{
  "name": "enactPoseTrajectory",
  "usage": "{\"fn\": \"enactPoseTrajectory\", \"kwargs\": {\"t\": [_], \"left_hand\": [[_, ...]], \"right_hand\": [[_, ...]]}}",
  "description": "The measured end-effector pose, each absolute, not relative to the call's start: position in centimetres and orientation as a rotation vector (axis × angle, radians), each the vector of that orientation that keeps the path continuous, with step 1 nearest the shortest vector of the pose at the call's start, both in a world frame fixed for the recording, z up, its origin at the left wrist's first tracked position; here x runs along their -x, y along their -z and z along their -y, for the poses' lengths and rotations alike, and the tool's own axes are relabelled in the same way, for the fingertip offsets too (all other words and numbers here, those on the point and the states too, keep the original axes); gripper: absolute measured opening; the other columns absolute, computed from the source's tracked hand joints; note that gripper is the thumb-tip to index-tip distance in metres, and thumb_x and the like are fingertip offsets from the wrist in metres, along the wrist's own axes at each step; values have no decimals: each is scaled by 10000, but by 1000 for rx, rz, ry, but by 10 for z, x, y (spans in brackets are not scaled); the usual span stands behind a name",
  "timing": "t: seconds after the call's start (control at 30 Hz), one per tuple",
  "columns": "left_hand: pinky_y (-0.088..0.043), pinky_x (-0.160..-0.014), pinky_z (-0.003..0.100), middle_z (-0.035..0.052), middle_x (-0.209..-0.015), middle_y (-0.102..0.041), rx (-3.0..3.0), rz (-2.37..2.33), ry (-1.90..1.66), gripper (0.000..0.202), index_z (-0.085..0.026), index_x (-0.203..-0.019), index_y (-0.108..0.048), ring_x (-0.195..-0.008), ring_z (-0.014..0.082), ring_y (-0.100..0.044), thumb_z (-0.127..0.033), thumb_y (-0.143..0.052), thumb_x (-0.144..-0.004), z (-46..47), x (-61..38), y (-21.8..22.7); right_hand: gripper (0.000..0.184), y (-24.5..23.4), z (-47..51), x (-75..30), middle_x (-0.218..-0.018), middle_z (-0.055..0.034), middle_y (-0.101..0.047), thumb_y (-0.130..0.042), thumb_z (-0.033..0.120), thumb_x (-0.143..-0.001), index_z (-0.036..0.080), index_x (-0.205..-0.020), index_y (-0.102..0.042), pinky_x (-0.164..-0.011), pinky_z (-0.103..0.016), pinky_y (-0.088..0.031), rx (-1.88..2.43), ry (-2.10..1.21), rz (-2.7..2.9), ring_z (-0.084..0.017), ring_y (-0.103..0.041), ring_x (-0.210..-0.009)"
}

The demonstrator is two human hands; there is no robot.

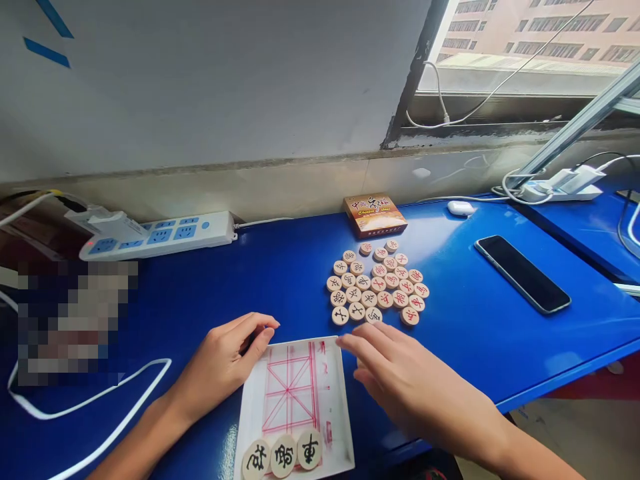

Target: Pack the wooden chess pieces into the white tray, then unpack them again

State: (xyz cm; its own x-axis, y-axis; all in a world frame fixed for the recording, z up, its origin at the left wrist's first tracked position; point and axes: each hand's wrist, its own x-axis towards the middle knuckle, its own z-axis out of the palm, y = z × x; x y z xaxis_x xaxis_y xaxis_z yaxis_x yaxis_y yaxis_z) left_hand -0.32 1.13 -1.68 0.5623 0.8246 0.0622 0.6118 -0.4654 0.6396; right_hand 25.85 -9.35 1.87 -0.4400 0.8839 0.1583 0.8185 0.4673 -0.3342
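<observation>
A folded white board sheet with red grid lines [295,393] lies on the blue table [260,280] in front of me. Three round wooden pieces with black characters [283,456] sit on its near edge. My left hand [225,360] rests at the sheet's far left corner, fingers curled with the fingertips on the edge. My right hand [400,377] lies flat at the sheet's right edge, fingers stretched out toward the far right corner. Beyond it, a cluster of several wooden chess pieces [377,283] with red and black characters lies on the table.
A small brown game box [375,215] stands behind the pieces. A black phone [523,273] lies to the right, a white earbud case [461,208] near the wall. A white power strip [160,235] sits at the back left. A white cable [90,400] loops at the left.
</observation>
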Motion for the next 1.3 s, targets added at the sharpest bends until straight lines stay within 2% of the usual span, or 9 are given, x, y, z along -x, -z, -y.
{"fn": "enactPoseTrajectory", "kwargs": {"t": [0.17, 0.47, 0.63, 0.77, 0.9, 1.03, 1.13, 1.3], "left_hand": [[-426, -515, 193, -27, -817, -671, -2250, -1117, -525, 236, -246, -939, -652, -557, 112, -555, -414, -488, -918, -12, 3, 15], [-440, -588, 212, -14, -870, -682, -2282, -1093, -527, 256, -240, -951, -660, -619, 131, -582, -412, -472, -924, -12, 4, 19], [-437, -616, 221, -8, -867, -680, -2291, -1097, -489, 279, -209, -937, -656, -597, 120, -567, -396, -449, -929, -11, -1, 16], [-432, -637, 230, 2, -880, -675, -2281, -1100, -489, 288, -194, -951, -644, -643, 127, -571, -382, -427, -943, -10, -3, 15], [-424, -647, 226, -10, -886, -664, -2305, -1065, -494, 249, -193, -956, -632, -653, 114, -564, -347, -436, -954, -10, -2, 16], [-416, -658, 221, -21, -874, -649, -2353, -999, -485, 217, -197, -963, -625, -686, 109, -568, -325, -449, -958, -12, 0, 18], [-414, -640, 216, -27, -858, -642, -2355, -995, -484, 211, -198, -960, -626, -656, 99, -554, -321, -455, -958, -13, 1, 18], [-424, -613, 205, -29, -849, -653, -2330, -1025, -497, 220, -199, -939, -637, -636, 94, -559, -337, -466, -946, -13, 1, 17]], "right_hand": [[164, 0, 88, -263, -892, -74, -579, -543, 248, -894, 149, -1024, -538, -679, -331, -452, 1491, -6, 2148, -191, -514, -809], [107, 23, 94, -269, -963, -107, -541, -536, 214, -898, 139, -974, -538, -713, -331, -430, 1647, 78, 2086, -220, -496, -895], [48, 2, 104, -245, -850, -64, -547, -498, 186, -910, 150, -931, -521, -718, -327, -367, 1415, -120, 2139, -185, -456, -811], [143, -13, 112, -222, -826, -43, -540, -435, 274, -944, 172, -936, -535, -681, -332, -298, 1132, -406, 2558, -185, -421, -791], [220, -15, 109, -214, -821, -41, -533, -365, 290, -977, 159, -902, -525, -703, -337, -295, 1027, -534, 2698, -177, -401, -779], [121, -8, 111, -213, -862, -50, -521, -426, 200, -943, 140, -985, -522, -699, -309, -323, 945, -584, 2627, -167, -397, -780], [113, -4, 116, -214, -878, -57, -522, -458, 141, -913, 129, -1008, -517, -673, -265, -365, 885, -693, 2514, -146, -407, -753], [172, -14, 128, -229, -923, -46, -555, -505, 71, -872, 179, -1006, -498, -715, -230, -448, 1010, -931, 1906, -126, -515, -834]]}}
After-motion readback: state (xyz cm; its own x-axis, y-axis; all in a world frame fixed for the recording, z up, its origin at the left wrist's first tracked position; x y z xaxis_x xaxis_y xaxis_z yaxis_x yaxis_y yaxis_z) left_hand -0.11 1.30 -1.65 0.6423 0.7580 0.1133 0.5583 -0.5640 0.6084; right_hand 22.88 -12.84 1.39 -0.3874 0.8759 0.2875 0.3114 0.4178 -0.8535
